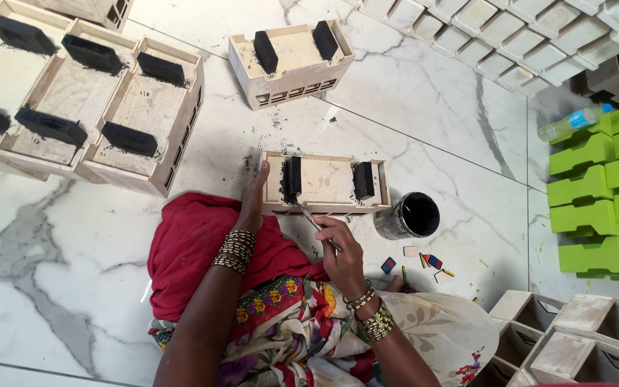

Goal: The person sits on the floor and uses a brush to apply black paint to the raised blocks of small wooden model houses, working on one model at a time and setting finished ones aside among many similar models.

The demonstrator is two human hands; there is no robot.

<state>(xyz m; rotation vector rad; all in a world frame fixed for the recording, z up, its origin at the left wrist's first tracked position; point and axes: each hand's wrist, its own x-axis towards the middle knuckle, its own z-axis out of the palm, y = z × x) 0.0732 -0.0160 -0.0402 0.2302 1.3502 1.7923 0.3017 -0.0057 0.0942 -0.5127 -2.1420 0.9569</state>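
A pale wooden box (pixel 324 183) with two black-painted blocks inside lies on the marble floor in front of me. My left hand (pixel 254 195) rests flat against the box's left end, fingers spread. In my right hand (pixel 342 249) I grip a thin paintbrush (pixel 313 222). Its tip touches the left black block (pixel 291 179). The right black block (pixel 363 180) stands near the box's other end. A round tin of black paint (pixel 411 216) sits open just right of the box.
Several similar boxes with black blocks lie at the upper left (pixel 137 107) and one at top centre (pixel 291 61). Unpainted white boxes line the top right and bottom right. Green moulded pieces (pixel 600 186) and a plastic bottle (pixel 574 122) are at the right. Small coloured scraps lie beside my knee.
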